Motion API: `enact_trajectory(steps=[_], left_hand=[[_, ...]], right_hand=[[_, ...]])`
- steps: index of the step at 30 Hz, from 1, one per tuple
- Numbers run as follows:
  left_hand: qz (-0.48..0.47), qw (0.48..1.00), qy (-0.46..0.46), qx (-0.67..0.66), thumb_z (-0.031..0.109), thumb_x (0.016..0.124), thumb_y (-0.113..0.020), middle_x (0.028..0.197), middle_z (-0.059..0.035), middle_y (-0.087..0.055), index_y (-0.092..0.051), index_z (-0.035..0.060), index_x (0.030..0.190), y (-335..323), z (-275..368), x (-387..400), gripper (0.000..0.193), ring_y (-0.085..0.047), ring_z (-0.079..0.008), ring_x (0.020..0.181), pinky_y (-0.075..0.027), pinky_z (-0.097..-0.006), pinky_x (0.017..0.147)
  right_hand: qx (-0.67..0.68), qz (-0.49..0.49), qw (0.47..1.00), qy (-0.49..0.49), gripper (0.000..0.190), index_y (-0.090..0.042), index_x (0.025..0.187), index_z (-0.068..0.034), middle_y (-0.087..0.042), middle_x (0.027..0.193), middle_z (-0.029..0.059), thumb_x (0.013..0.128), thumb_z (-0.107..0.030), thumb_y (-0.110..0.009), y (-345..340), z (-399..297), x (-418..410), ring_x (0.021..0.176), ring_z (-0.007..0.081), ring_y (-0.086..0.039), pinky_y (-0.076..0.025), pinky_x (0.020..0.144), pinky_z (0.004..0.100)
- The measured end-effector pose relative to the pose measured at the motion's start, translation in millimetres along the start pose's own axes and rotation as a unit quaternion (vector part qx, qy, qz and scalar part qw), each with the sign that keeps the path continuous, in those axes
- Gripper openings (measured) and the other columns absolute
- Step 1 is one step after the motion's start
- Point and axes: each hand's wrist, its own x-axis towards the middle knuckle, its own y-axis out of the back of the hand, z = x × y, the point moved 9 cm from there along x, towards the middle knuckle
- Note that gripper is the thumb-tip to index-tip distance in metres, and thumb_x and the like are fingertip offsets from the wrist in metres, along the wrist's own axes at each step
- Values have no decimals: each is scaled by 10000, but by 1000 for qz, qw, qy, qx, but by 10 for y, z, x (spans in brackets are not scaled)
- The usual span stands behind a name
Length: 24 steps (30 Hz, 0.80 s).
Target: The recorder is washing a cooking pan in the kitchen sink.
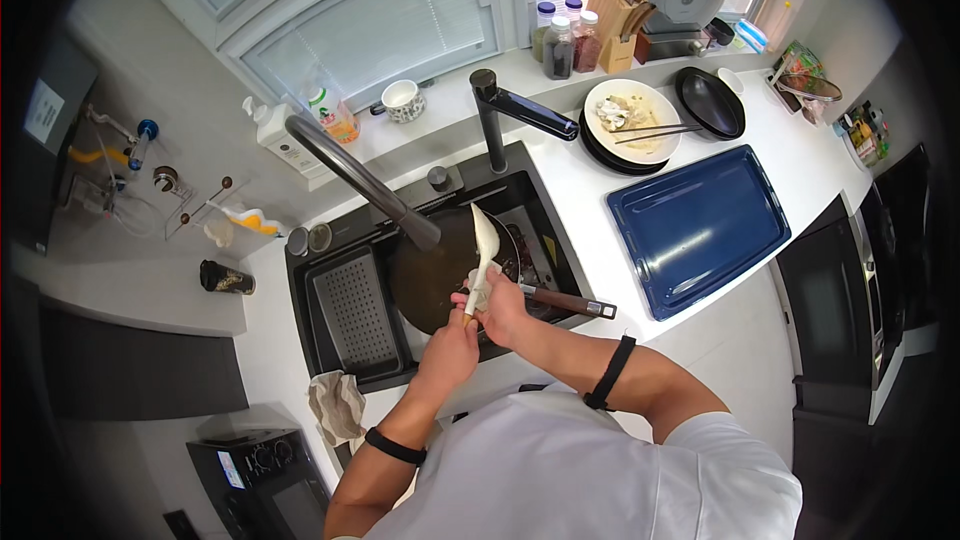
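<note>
Over the dark sink (pixel 570 262), my left hand (pixel 452 349) grips the wooden handle end of a white spatula (pixel 486 236). My right hand (pixel 501 307) presses a pale crumpled cloth or paper (pixel 478 286) around the spatula's neck. The spatula's broad head points away from me, over a wide frying pan (pixel 435 281) that rests in the sink with brownish liquid or residue in it. The pan's brown handle (pixel 566 302) sticks out to the right over the sink edge. A grey curved faucet (pixel 367 184) reaches over the pan.
A perforated basket (pixel 352 307) sits in the sink's left part. On the right counter lie a blue tray (pixel 701 229), a white plate (pixel 637 116) with food scraps and chopsticks, and a black bowl (pixel 710 103). A black faucet (pixel 525 112) stands behind; a cloth (pixel 336 406) hangs front left.
</note>
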Motion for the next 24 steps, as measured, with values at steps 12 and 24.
enact_trajectory(steps=[12,24], left_hand=[[-205,859,169,-437,418,1062,-382,567,16,-367,-430,114,859,-208,-88,-380,369,-329,-104,349,-307,-295,316],[-383,564,217,-699,573,1023,-376,529,63,-306,-439,172,813,-559,74,-477,457,-284,-83,358,-304,-276,343]], right_hand=[[94,41,994,38,416,-484,1310,-27,-560,1278,177,1030,-334,-455,512,-937,724,1136,370,-593,-490,968,578],[178,69,976,106,333,-501,1279,-177,-573,1096,92,1029,-391,-454,461,-598,752,924,277,-627,-549,771,500]])
